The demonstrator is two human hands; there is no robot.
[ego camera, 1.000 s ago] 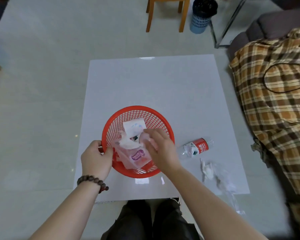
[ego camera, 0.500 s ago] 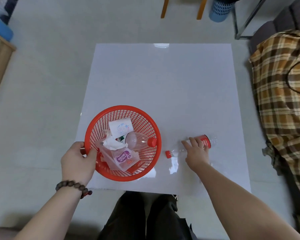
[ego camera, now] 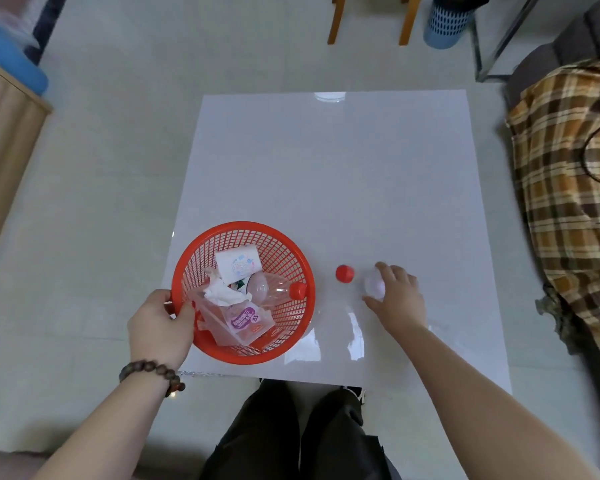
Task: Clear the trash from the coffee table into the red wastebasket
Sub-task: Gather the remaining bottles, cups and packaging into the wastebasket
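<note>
The red mesh wastebasket (ego camera: 293,258) stands on the white coffee table (ego camera: 326,168) at its near left. Inside lie a clear bottle with a red cap (ego camera: 274,289), a crumpled tissue (ego camera: 222,294), a pink wrapper (ego camera: 243,320) and a white packet (ego camera: 238,265). My left hand (ego camera: 160,327) grips the basket's near-left rim. My right hand (ego camera: 397,296) holds a second clear plastic bottle (ego camera: 374,285) just right of the basket, its red cap (ego camera: 344,273) pointing toward the basket. Most of that bottle's body is hidden by my fingers.
A plaid-covered sofa (ego camera: 568,202) runs along the right of the table. Wooden chair legs (ego camera: 371,19) and a blue bin (ego camera: 447,22) stand on the floor beyond the far edge. A wooden cabinet (ego camera: 4,140) is at the left. My knees (ego camera: 302,434) sit below the near edge.
My right hand left the basket, reached right to the bottle on the table and closed on it, turning its cap toward the basket. My left hand kept hold of the rim.
</note>
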